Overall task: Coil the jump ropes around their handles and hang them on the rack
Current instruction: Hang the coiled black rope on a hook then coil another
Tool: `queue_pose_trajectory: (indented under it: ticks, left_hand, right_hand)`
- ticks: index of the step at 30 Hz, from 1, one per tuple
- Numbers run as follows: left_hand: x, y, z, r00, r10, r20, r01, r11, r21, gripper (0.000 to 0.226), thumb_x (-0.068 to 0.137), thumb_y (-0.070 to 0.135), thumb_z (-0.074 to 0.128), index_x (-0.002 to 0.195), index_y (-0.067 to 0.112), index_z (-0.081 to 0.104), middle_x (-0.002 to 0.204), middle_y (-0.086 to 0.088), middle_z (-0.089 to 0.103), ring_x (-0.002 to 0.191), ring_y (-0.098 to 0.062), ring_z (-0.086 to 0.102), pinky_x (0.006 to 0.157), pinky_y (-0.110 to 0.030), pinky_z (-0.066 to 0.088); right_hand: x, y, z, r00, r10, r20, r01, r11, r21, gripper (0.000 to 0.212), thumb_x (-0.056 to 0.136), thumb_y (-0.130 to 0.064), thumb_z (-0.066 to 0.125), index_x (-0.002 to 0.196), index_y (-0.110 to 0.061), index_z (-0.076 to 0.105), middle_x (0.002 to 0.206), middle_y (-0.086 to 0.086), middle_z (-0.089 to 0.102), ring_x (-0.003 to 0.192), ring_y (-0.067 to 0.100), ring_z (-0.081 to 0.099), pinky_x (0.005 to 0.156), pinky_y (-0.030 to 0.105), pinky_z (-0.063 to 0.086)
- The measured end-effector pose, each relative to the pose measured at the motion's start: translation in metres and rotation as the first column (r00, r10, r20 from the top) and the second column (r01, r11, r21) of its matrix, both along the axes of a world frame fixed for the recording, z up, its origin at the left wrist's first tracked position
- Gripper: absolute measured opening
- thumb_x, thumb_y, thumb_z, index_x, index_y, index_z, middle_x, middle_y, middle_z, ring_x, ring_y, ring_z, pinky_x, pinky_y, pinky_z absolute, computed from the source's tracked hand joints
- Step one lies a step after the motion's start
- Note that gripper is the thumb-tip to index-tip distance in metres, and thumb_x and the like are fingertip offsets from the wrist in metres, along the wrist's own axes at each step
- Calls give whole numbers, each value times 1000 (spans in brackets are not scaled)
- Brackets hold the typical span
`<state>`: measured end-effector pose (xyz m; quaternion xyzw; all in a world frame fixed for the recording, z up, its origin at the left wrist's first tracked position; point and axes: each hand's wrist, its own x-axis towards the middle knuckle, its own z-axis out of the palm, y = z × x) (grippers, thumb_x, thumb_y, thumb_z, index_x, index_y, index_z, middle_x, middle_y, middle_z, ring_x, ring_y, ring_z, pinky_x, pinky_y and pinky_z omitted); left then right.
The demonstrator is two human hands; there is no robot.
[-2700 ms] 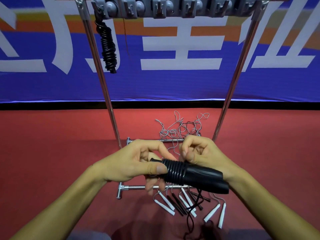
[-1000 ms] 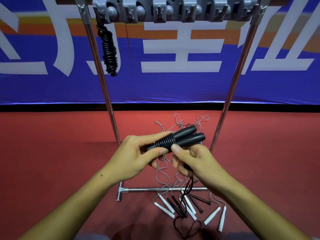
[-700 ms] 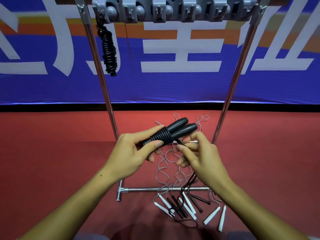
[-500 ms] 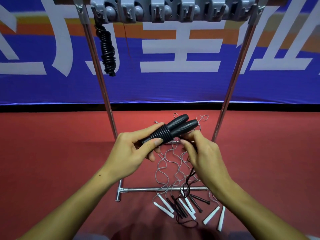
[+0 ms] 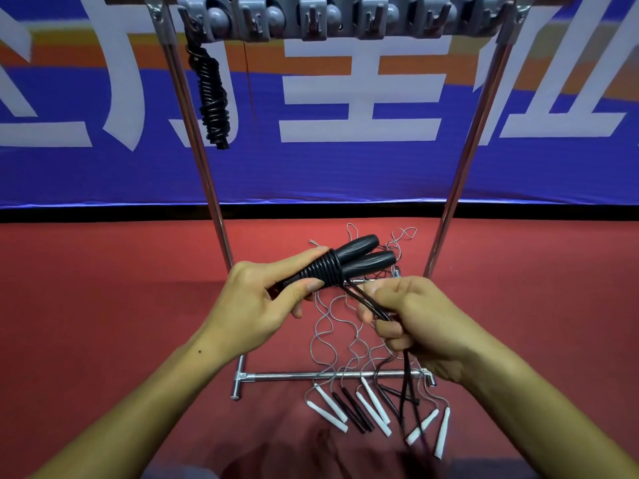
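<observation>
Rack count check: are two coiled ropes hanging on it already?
No, only one coiled black rope hangs from the rack, at its left end.

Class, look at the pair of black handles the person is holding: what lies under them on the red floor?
Under the black handles, thin grey ropes lie tangled across the rack's base bar, with white handles nearer. The hands cover part of the tangle.

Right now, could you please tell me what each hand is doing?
Left hand: closed on the paired black handles.
Right hand: closed on the black rope.

blue banner (image 5: pixel 345 174) with white characters, red floor (image 5: pixel 103 288)
</observation>
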<state>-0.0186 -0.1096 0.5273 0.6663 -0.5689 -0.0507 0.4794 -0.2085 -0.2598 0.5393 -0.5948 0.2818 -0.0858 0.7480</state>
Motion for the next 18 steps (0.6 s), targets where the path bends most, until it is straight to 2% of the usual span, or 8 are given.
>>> queue_pose_trajectory:
  ticks: [3, 5, 8, 10, 12, 15, 17, 18]
  left_hand:
    - [1, -1, -1, 1000, 12, 16, -12, 1000, 5, 43, 97, 25, 71, 140, 29, 68, 80, 0, 78, 59, -10, 73, 66, -21, 55]
    - [1, -1, -2, 1000, 15, 15, -15, 1000, 26, 43, 97, 25, 72, 140, 30, 68, 79, 1, 77, 58, -10, 72, 66, -19, 54]
    - [3, -1, -5, 999, 30, 15, -31, 997, 70, 42, 99, 21, 74, 140, 31, 68, 76, 2, 75, 56, -12, 71, 68, -19, 54]
    - [6, 0, -5, 999, 42, -11, -41, 994, 101, 42, 99, 20, 74, 139, 34, 68, 77, 0, 76, 56, -15, 71, 69, -23, 57]
    - [10, 1, -3, 998, 35, -57, -26, 989, 146, 42, 99, 21, 73, 137, 39, 68, 76, 0, 76, 55, -17, 71, 70, -27, 60]
    - [14, 4, 0, 991, -19, -132, 51, 968, 245, 42, 101, 21, 72, 135, 44, 68, 76, -1, 75, 57, -22, 71, 69, -31, 61]
    - [16, 6, 1, 984, -63, -166, 112, 945, 308, 43, 102, 20, 71, 134, 48, 68, 76, -2, 75, 56, -21, 70, 68, -32, 61]
    - [17, 7, 1, 980, -87, -177, 143, 931, 336, 44, 102, 19, 70, 133, 51, 68, 76, -3, 74, 55, -20, 69, 67, -32, 61]
  right_hand:
    - [0, 5, -3, 996, -78, -40, 56, 921, -385, 19, 99, -28, 69, 102, -16, 55, 66, 5, 71, 42, 15, 39, 40, 22, 32]
    - [-3, 5, -7, 995, -98, -31, 55, 758, -650, 25, 95, -27, 75, 103, -23, 52, 64, 1, 72, 43, 14, 51, 45, 25, 43]
    - [-3, 6, -17, 992, -99, -78, -44, 311, -949, 21, 99, -33, 66, 101, -22, 48, 67, -5, 63, 62, 27, 61, 57, 40, 49]
    - [2, 7, -22, 993, -99, -68, -72, -35, -997, 24, 100, -33, 65, 97, -18, 47, 69, -1, 60, 61, 37, 59, 48, 40, 43]
    - [3, 6, -25, 997, -78, -17, -35, -240, -970, 24, 99, -28, 69, 90, -16, 50, 68, 1, 56, 53, 34, 56, 41, 35, 36]
    - [3, 2, -24, 997, -71, -4, -25, -296, -955, 22, 104, -33, 55, 94, -15, 62, 81, 0, 52, 66, 29, 55, 46, 36, 40]
    - [2, -1, -24, 999, -31, -11, -17, -211, -977, 20, 104, -35, 56, 99, -18, 65, 92, -3, 50, 78, 25, 50, 53, 38, 44]
    - [1, -3, -25, 1000, 4, -6, -6, -114, -993, 18, 102, -36, 59, 101, -20, 66, 96, -5, 49, 81, 22, 49, 58, 38, 46]
